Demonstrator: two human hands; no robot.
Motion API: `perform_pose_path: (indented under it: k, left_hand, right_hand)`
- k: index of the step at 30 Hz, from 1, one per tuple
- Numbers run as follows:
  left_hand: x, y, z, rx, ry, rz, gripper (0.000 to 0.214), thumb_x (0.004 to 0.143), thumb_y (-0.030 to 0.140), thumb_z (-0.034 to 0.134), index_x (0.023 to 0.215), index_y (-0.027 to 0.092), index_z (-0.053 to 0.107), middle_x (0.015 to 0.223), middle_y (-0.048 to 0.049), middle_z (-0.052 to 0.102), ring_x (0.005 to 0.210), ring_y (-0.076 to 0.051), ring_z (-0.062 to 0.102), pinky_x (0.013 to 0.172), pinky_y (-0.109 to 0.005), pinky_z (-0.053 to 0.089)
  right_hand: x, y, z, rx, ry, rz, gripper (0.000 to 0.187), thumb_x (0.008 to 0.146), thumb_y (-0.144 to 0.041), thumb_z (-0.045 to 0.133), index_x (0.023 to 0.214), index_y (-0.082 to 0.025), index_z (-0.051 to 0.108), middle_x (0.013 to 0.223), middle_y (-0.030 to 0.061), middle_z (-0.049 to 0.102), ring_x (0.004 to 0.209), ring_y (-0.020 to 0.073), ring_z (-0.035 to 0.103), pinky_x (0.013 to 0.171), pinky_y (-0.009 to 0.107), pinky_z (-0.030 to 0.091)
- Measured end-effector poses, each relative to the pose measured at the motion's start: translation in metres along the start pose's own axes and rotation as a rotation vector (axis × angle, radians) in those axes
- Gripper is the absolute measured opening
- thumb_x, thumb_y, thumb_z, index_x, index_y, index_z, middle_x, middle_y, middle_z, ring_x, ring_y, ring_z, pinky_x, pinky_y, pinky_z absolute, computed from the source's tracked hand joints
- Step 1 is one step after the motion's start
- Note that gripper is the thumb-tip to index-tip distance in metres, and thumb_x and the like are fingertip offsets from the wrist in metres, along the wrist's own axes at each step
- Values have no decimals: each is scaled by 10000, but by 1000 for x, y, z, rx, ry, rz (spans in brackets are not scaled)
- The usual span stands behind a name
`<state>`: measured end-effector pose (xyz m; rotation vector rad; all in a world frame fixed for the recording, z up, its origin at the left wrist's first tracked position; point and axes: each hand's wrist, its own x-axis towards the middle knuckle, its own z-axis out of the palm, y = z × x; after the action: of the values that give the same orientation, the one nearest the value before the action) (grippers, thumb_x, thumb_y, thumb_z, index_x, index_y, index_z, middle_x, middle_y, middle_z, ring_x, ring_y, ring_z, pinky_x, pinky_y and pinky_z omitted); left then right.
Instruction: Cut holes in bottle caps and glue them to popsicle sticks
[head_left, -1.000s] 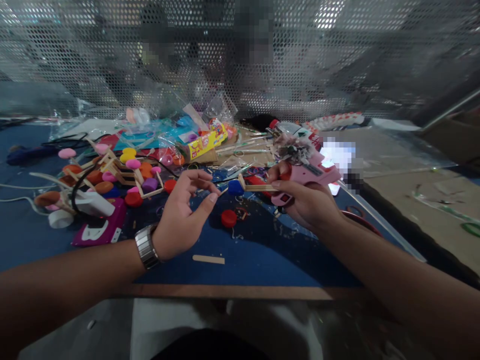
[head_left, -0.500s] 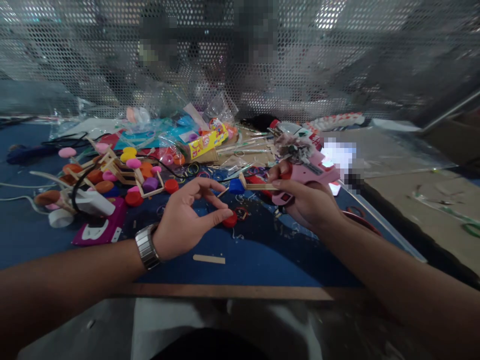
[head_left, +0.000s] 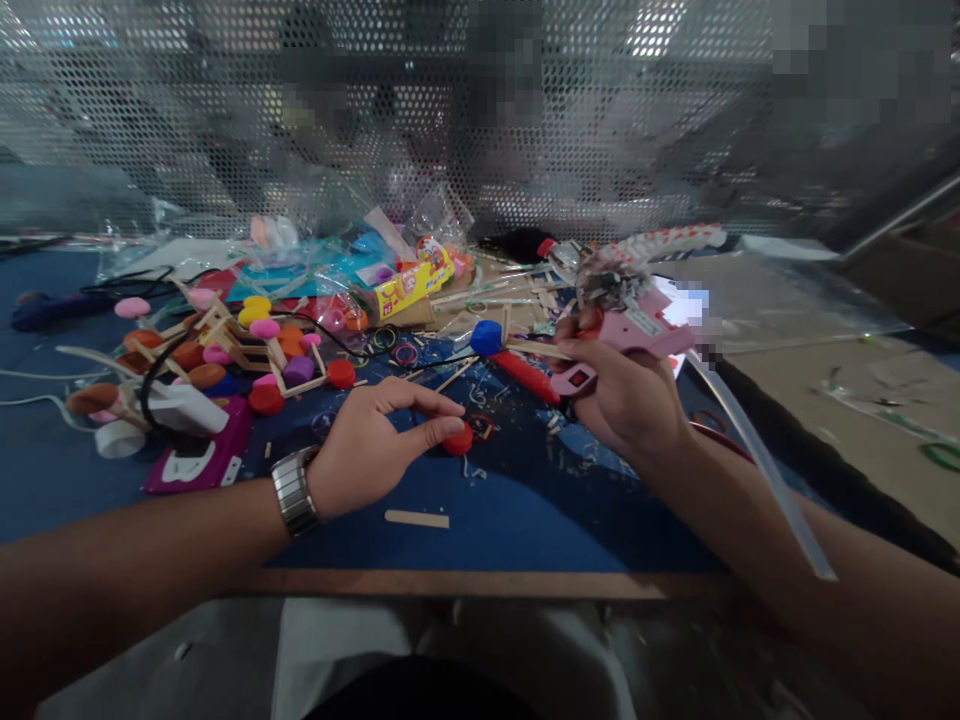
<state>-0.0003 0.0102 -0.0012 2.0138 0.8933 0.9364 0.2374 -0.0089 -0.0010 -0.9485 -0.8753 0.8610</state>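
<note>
My right hand (head_left: 626, 395) grips a pink glue gun (head_left: 637, 330), with a long translucent glue stick (head_left: 769, 460) trailing from its back over my forearm. The same fingers pinch a wooden stick frame (head_left: 538, 348), and a blue bottle cap (head_left: 486, 338) sits at its far left end. Low over the table, my left hand (head_left: 375, 440) has its thumb and index finger closed about a red bottle cap (head_left: 458, 440) on the blue surface. The cap is partly hidden by the thumb. A flat craft stick (head_left: 417, 519) lies nearer the front edge.
At left, stick-and-cap pieces (head_left: 225, 345) crowd beside a purple power strip (head_left: 199, 450) with a white plug. Plastic bags and a yellow packet (head_left: 412, 285) lie along the back, below a perforated metal screen (head_left: 420, 120). A red tool handle (head_left: 525, 376) and rubber bands lie mid-table.
My right hand has shifted slightly right with the glue gun, and the blue cap on its stick frame has risen and tilted. My left index finger has come down beside the red cap.
</note>
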Motion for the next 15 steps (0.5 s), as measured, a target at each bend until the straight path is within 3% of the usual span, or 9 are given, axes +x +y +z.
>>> perform_pose_path:
  k: [6,11,15]
  left_hand:
    - [0,-2,3,-36,7,-25,167,860,312,751,1010,237,754,828,-17,775,780,-194,722,783,-366,603]
    - [1,-5,4,-80,4,-42,182,855,307,747,1005,205,734,867,-27,766,803,-174,711,778,-319,587]
    - [2,1,2,9,-49,-104,178,882,285,710,1017,187,769,855,-27,778,805,-169,710,796,-300,578]
  right_hand:
    - [1,-2,1,32,31,11,331,613,-108,742,745,-281,494,769,-16,552,637,166,486,580,338,377]
    - [-1,-2,0,67,-29,35,354,600,-115,769,773,-279,507,771,-26,554,645,150,490,551,303,426]
    - [-5,-6,2,94,-96,90,353,590,-138,794,771,-262,518,771,-40,576,633,110,516,545,243,476]
